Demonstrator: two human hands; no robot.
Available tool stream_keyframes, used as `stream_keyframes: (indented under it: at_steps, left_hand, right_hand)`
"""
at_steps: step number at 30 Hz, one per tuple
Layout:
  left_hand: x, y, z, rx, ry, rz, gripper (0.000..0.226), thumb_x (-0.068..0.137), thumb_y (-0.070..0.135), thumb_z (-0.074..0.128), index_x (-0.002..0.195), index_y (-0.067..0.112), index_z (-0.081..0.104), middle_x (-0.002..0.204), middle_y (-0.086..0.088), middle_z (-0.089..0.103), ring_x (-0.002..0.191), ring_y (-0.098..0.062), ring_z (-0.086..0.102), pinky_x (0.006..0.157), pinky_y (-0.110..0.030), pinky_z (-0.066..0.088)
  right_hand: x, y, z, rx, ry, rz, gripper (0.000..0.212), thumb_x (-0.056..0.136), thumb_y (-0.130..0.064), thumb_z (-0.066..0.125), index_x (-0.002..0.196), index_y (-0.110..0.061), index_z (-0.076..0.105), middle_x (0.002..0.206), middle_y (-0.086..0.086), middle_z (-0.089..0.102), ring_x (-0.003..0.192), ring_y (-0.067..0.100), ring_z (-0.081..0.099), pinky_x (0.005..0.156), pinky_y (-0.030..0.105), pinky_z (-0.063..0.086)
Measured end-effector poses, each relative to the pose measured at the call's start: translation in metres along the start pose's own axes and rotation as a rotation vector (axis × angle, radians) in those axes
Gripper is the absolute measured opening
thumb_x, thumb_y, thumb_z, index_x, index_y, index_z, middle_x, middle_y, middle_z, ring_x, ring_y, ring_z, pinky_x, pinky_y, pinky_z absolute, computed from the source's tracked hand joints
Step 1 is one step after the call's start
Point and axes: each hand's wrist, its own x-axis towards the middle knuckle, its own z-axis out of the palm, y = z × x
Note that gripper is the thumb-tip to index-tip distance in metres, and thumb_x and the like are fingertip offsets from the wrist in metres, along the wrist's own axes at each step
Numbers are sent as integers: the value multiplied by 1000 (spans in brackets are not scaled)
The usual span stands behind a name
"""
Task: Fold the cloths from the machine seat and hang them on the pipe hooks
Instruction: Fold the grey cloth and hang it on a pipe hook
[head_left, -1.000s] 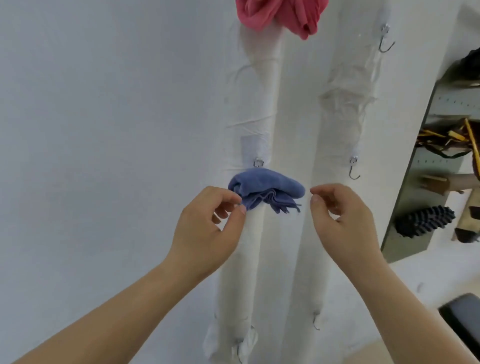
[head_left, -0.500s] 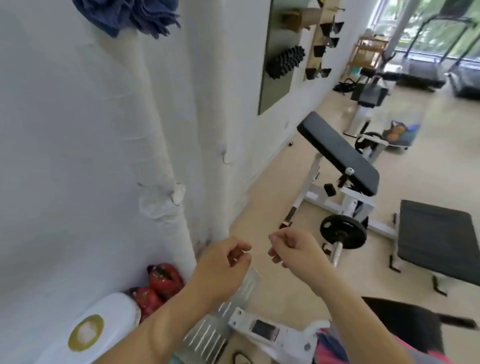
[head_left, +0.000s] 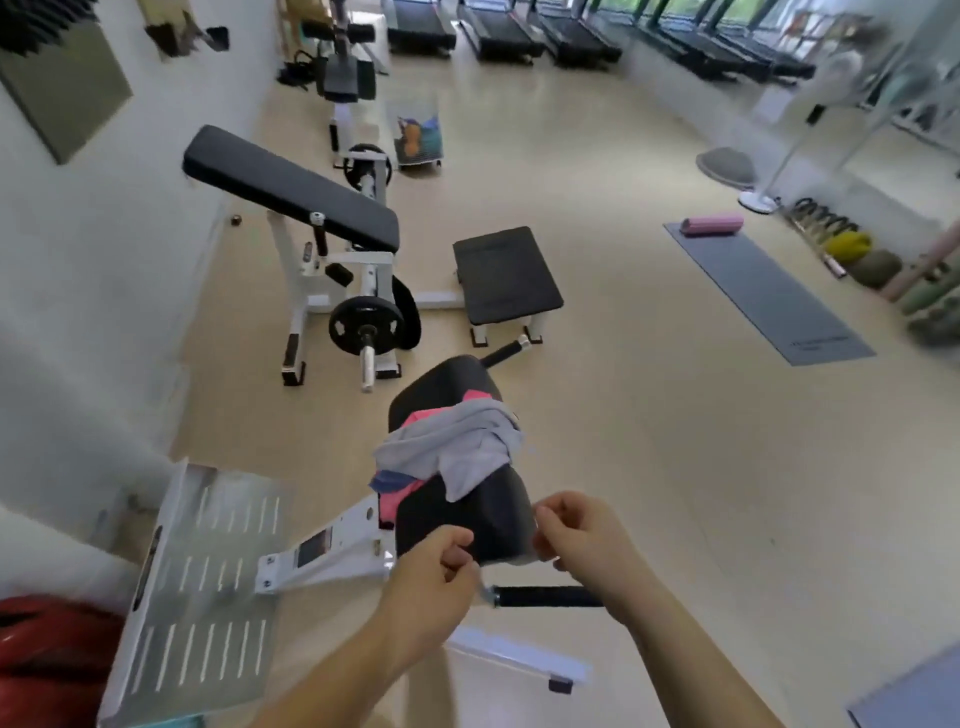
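Now off the pipes, left hand (head_left: 434, 577) and right hand (head_left: 579, 538) curled, empty, by cloths (head_left: 457, 447) on seat (head_left: 483, 519)

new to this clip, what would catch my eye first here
A loose pile of grey, pink and blue cloths drapes the black padded machine seat at centre. Just below, the left hand and right hand hover, fingers curled, empty. A black padded bench stands upper left.

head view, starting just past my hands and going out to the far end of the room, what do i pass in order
black handle bar → machine seat, its bare near end → grey cloth on top of the pile → flat black bench pad → basket → treadmills
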Motion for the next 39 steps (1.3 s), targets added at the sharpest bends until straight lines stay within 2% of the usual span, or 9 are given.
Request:
stream_keyframes:
  at_steps: [5,9,13,15,18,24,30,35,39]
  left_hand:
    - [20,38,150,7,-60,-15,32,96,18,66,127,23,61,108,4,69,97,-9,68,94,-26,55]
    - [39,74,254,-34,16,-51,27,97,22,60,123,29,59,107,8,68,96,-4,66,84,-20,54]
    - [41,98,322,-53,56,-115,25,95,24,63,120,30,63,105,6,70,95,-12,69,91,-39,60]
    - [50,110,341,-47,82,-116,22,95,25,64,115,34,63,105,10,70,94,-7,68,89,-34,60]
    - [79,120,355,-34,185,-110,23,95,20,64,115,32,63,110,15,67,98,2,63,78,-10,48]
    - [169,118,352,-220,380,-238,33,97,17,64,129,25,58,110,9,66,97,-4,64,70,-13,45]
    - [272,135,337,-371,492,-351,37,98,17,60,135,20,55,114,8,64,100,-3,62,74,-14,47]
    - [296,160,303,-422,567,-399,23,95,19,60,117,25,59,109,1,67,97,-13,66,78,-22,53]
    - [303,157,276,-432,727,-463,16,91,18,58,94,34,57,77,8,58,71,-9,55,68,-23,48]
  right_hand:
    - [0,95,-102,111,44,65,14,98,-19,56,96,-13,70,82,14,77,60,14,66,56,24,51]
    - [18,162,-188,46,4,18,16,98,-16,55,92,-20,70,84,10,76,69,16,68,63,27,52]
    - [35,200,-256,-38,-44,38,18,97,-17,55,87,-21,70,81,7,77,78,26,72,70,34,55]
    - [52,200,-280,-21,-81,41,16,98,-21,56,93,-25,70,81,4,78,77,21,74,65,28,53]
    - [94,197,-304,26,-137,34,14,100,-22,56,101,-23,70,84,3,77,72,15,72,65,25,52]
    - [189,173,-331,9,-247,41,14,101,-17,56,102,-17,71,89,11,77,66,14,69,64,25,53]
    - [318,104,-332,-144,-334,-31,15,102,-20,55,102,-18,70,89,8,77,69,14,69,65,25,51]
    - [375,36,-289,-264,-532,-110,17,101,-28,55,99,-20,70,87,4,77,75,16,73,78,38,59]
    - [409,-6,-250,-332,-717,-182,18,102,-29,53,100,-20,69,91,6,77,76,15,71,77,36,58]
